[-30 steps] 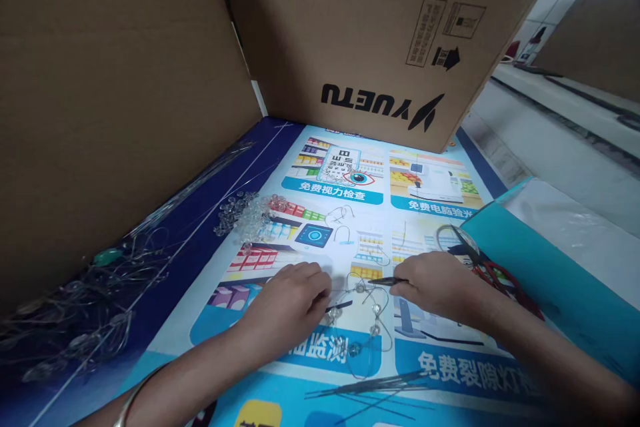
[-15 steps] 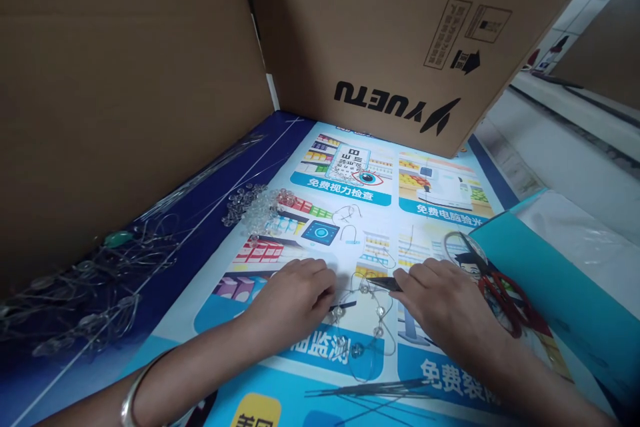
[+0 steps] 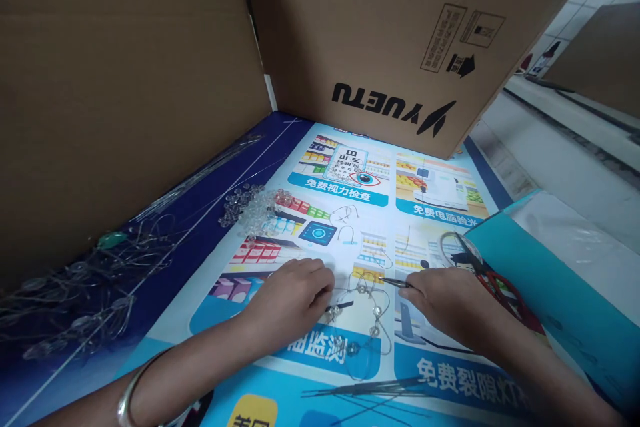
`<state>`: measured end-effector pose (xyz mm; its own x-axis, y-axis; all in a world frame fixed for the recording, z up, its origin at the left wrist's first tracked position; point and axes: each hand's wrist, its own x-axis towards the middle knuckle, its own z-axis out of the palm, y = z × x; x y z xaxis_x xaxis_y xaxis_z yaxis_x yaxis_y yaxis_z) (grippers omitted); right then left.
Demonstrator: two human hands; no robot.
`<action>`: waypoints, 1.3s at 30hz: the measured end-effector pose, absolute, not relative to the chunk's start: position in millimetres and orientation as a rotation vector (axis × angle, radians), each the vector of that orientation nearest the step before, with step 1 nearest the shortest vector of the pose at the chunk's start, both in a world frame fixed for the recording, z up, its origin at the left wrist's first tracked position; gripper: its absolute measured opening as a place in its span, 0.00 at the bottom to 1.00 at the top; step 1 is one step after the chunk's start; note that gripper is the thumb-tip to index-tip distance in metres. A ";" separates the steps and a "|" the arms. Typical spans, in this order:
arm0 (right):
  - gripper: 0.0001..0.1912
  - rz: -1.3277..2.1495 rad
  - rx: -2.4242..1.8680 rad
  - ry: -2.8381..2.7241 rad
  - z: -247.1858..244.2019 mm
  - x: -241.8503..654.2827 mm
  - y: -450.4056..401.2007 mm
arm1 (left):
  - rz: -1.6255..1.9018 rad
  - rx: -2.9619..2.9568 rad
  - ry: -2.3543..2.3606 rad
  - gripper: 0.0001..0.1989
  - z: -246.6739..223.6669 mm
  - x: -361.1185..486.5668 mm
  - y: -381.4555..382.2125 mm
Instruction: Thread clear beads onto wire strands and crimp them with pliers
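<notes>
My left hand (image 3: 297, 293) is closed, its fingertips pinching one side of a beaded wire loop (image 3: 376, 311). Clear round beads are strung along the thin wire, and it lies on the printed sheet. A short dark strip shows beside the left fingertips. My right hand (image 3: 443, 300) is closed around tweezers (image 3: 394, 281), slim and metal, pointing left. Their tips are at the top of the loop by a small wire curl; whether they grip the wire is too fine to tell.
Clear beads (image 3: 257, 210) lie piled at centre left. Tangled beaded wires (image 3: 80, 307) spread along the left cardboard wall (image 3: 125, 80). Red-handled scissors (image 3: 493, 280) rest beside a teal box (image 3: 560, 293) on the right. Loose cut wires (image 3: 365, 388) lie in front.
My right hand has turned slightly and drawn a little to the right, so the tweezers look narrower. The left hand keeps its pinch. The whole view has shifted slightly.
</notes>
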<state>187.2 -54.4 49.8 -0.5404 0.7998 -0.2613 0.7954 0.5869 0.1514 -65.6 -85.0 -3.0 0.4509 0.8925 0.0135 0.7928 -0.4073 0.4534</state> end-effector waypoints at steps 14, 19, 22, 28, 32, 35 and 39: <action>0.20 -0.086 1.229 2.481 52.9 173.2 -40.5 | 0.364 2.352 1.405 0.07 -0.6 -66.1 -84.3; 0.18 -0.068 1.263 2.502 41.4 174.8 -38.6 | 0.369 2.370 1.410 0.06 0.4 -67.3 -84.1; 0.17 -0.057 1.252 2.552 35.7 179.4 -39.1 | 0.388 2.376 1.403 0.07 -0.3 -67.7 -84.2; 0.15 0.004 1.291 2.642 33.2 183.1 -45.6 | 0.400 2.387 1.392 0.06 -0.9 -68.5 -84.2; 0.13 0.049 1.260 2.751 35.0 179.4 -50.1 | 0.388 2.392 1.395 0.06 -0.6 -68.0 -84.0; 0.12 0.122 1.187 2.845 33.3 178.2 -51.1 | 0.397 2.400 1.396 0.06 -0.1 -67.8 -83.7; 0.10 0.207 1.132 2.921 30.8 178.1 -52.4 | 0.415 2.398 1.389 0.07 -0.1 -67.7 -83.2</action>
